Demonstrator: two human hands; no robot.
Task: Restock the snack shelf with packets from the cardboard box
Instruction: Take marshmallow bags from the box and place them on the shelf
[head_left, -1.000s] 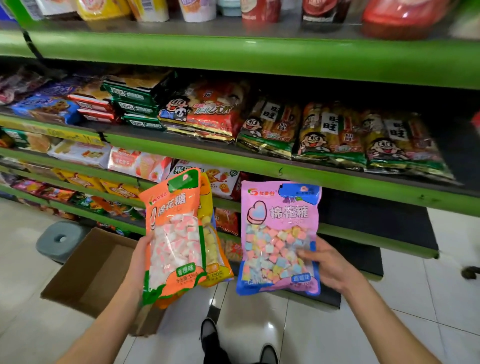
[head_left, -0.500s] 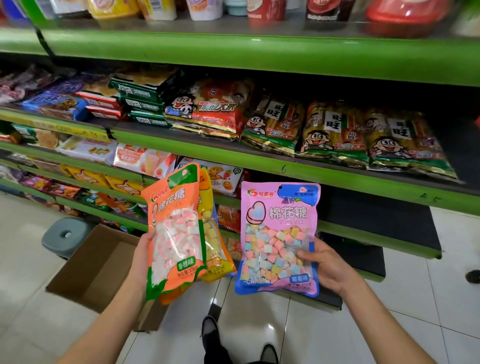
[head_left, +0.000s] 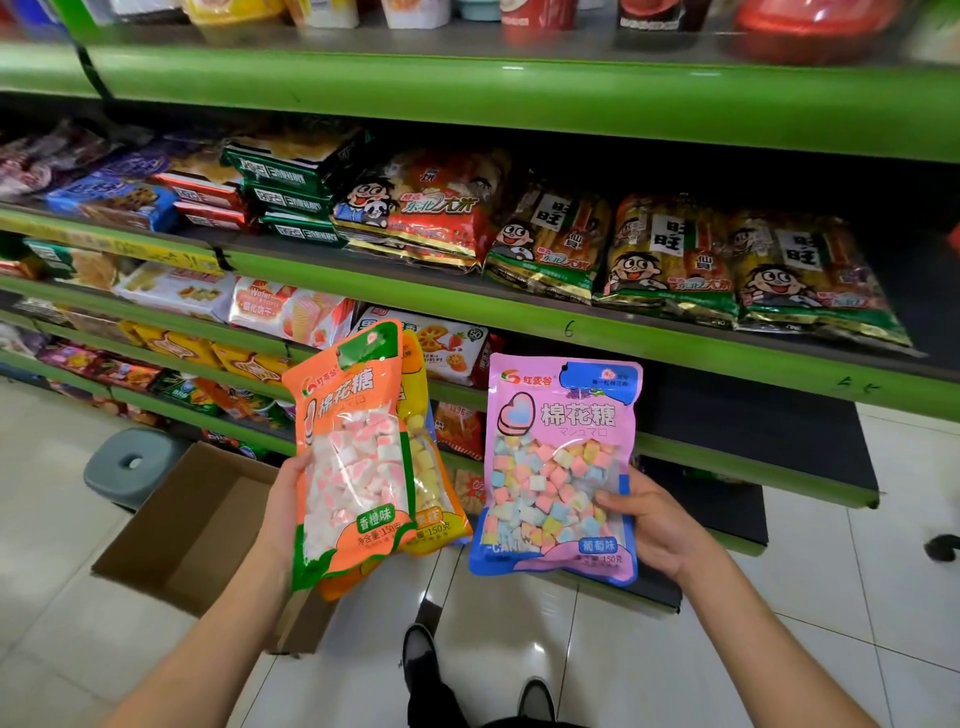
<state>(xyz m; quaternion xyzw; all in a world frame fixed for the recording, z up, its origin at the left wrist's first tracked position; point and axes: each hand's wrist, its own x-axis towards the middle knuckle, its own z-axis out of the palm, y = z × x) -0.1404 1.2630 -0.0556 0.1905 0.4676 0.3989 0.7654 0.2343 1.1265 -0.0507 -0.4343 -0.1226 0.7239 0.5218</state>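
Note:
My left hand (head_left: 283, 506) grips a stack of marshmallow packets upright in front of the shelves: an orange packet (head_left: 353, 457) in front and a yellow packet (head_left: 428, 483) behind it. My right hand (head_left: 657, 522) holds a pink and blue marshmallow packet (head_left: 558, 467) by its lower right side, thumb on the front. The open cardboard box (head_left: 202, 525) stands on the floor at lower left, below my left hand; its visible inside looks bare. Green snack shelves (head_left: 571, 332) run across the view behind the packets.
Rice-cracker bags (head_left: 670, 260) and biscuit packs (head_left: 291, 192) fill the middle shelf. The dark shelf board (head_left: 753, 431) right of the pink packet shows no goods. A grey stool (head_left: 132, 465) stands left of the box. My shoes (head_left: 421, 660) are on the white tiled floor.
Both hands keep their packets in nearly the same pose; the view has shifted slightly, so the shelves and box sit a little further right in the frame.

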